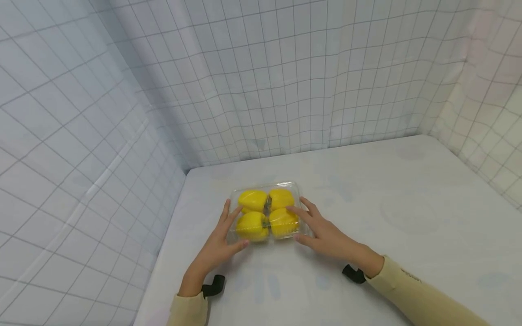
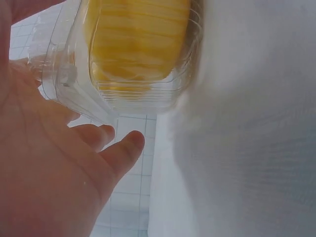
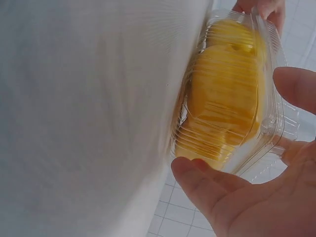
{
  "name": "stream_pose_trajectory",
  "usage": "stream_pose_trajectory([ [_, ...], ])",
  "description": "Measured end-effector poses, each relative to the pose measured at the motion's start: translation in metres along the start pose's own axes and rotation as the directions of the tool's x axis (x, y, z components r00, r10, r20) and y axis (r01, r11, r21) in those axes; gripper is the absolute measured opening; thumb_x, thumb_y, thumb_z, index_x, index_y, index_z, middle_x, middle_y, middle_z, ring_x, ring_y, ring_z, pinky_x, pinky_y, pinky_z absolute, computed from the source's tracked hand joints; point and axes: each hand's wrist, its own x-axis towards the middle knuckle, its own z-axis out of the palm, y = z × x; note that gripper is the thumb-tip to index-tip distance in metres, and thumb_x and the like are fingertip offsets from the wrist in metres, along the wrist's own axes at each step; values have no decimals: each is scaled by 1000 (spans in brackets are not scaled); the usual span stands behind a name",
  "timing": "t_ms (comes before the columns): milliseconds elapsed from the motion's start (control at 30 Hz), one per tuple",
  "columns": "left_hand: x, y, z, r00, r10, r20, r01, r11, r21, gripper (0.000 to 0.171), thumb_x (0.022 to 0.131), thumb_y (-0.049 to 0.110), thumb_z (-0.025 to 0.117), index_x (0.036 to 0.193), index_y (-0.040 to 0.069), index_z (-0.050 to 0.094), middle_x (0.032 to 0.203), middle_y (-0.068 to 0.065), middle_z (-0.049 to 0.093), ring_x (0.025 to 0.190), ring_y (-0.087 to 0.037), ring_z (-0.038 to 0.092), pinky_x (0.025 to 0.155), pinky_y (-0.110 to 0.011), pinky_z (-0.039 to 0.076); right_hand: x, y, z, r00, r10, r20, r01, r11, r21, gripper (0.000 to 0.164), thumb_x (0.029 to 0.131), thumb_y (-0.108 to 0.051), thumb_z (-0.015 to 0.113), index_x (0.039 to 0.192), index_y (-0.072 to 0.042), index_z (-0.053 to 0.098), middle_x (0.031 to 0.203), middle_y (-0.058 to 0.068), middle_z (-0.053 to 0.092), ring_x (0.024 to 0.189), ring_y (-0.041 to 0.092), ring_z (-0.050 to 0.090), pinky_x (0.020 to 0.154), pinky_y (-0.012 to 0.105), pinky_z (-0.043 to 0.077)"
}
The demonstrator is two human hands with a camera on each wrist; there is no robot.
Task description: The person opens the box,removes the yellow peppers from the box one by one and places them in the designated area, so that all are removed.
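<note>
A clear plastic clamshell box (image 1: 290, 184) stands on the white-covered table. Through its lid show several smooth, rounded yellow pieces (image 1: 252, 225); their exact kind is unclear. At the box's left side is my left hand (image 1: 215, 248), fingers spread and mostly straight, some at the lid's edge. My right hand (image 1: 329, 235) lies along the opposite side, its fingers likewise extended around the edge. In the left wrist view, the palm (image 2: 39, 163) faces the box's ribbed wall (image 2: 143, 101). The right wrist view shows the thumb and fingers (image 3: 195, 182) apart around a corner.
A white cloth covers the table (image 1: 408, 217). Grid-patterned white curtains (image 1: 277, 81) enclose it at the back, left and right. Black straps or mounts (image 1: 214, 286) sit at both wrists, beside the beige sleeves (image 1: 416, 290).
</note>
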Motion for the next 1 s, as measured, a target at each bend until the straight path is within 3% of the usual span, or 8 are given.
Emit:
stream_pose_trajectory([
  [133,1,0,-2,999,15,41,-13,999,-43,90,93,25,74,162,31,18,167,-5,-18,152,-39,-4,108,-76,15,1,-1,0,1000,-2,-3,2,1000,-20,71,100,-35,64,159,-36,25,167,11,3,80,17,62,86,53,51],
  [267,0,0,-5,997,26,77,-18,994,-110,86,96,17,68,163,27,14,166,-8,-21,151,-37,-12,109,-76,8,2,0,0,1000,-2,-4,2,1000,-24,70,100,-33,63,159,-37,25,167,11,3,73,12,59,83,50,51],
  [533,-4,2,-5,992,-21,122,47,975,-215,86,95,-6,53,163,25,12,166,-4,-20,152,-29,-14,114,-68,2,1,-1,2,1000,12,-4,-12,1000,9,70,100,-26,63,158,-37,25,168,10,4,88,18,64,79,43,52],
  [767,-5,2,-8,991,-12,131,46,965,-258,84,93,-10,45,163,25,15,167,3,-17,152,-19,-14,116,-64,0,1,-7,2,999,41,-2,-41,997,64,70,100,-16,61,158,-36,27,168,9,3,111,34,64,87,54,52],
  [1000,-7,-2,-12,993,26,117,7,962,-272,81,93,-14,40,163,20,16,168,-2,-12,153,-23,-9,117,-62,3,3,-8,4,997,78,19,-80,990,119,70,100,-12,56,156,-42,27,168,3,-2,100,22,63,84,49,50],
])
